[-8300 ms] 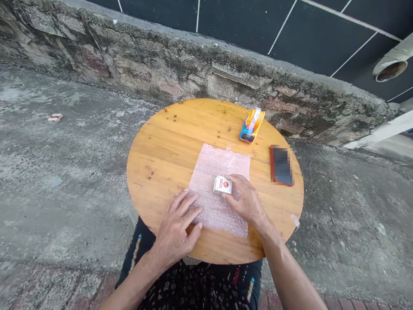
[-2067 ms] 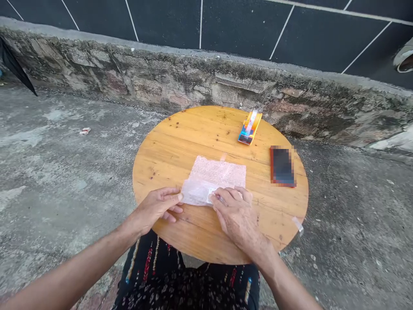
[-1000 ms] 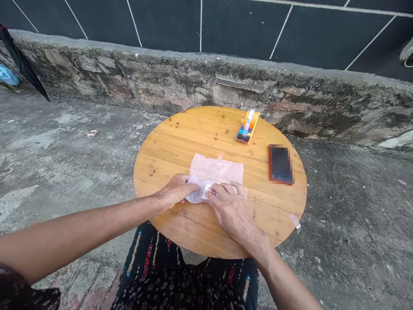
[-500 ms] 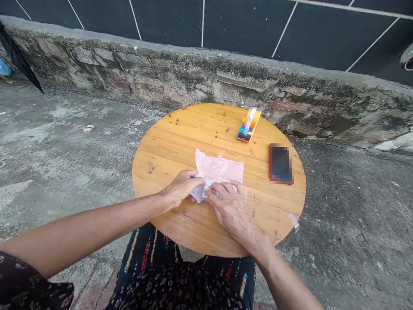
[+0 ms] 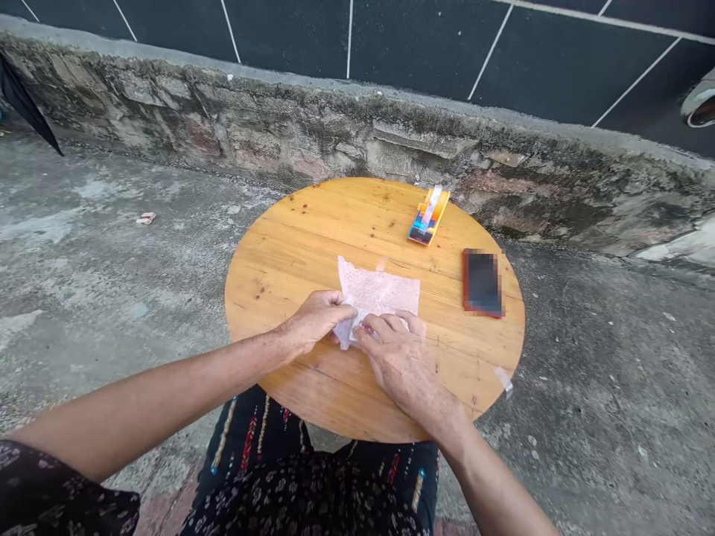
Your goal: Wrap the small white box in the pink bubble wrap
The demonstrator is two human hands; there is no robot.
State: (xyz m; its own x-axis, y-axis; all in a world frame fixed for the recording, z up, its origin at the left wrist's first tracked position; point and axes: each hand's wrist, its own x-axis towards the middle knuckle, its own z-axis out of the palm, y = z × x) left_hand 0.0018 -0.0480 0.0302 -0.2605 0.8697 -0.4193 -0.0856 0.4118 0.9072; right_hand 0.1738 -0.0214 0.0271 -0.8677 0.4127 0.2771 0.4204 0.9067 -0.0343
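Observation:
A sheet of pinkish, see-through bubble wrap point(image 5: 385, 289) lies on the round wooden table point(image 5: 290, 246), its near left part folded up. My left hand point(image 5: 321, 318) pinches that folded left edge between thumb and fingers. Over the near side of the wrap, my right hand point(image 5: 396, 353) presses down with bent fingers, gripping the fold close to the left thumb. Something whitish shows between the two hands, but its kind is hidden by the wrap and fingers.
A tape dispenser point(image 5: 429, 216) in yellow, orange and blue stands at the table's back. A dark phone point(image 5: 483, 283) with a red edge lies to the right. One strip of clear tape point(image 5: 503, 380) hangs off the right rim. Behind the table runs a stone wall base point(image 5: 313, 138).
The whole view has shifted slightly. My left hand has lifted and straightened the wrap's left edge a little; my right hand stays in nearly the same place on it.

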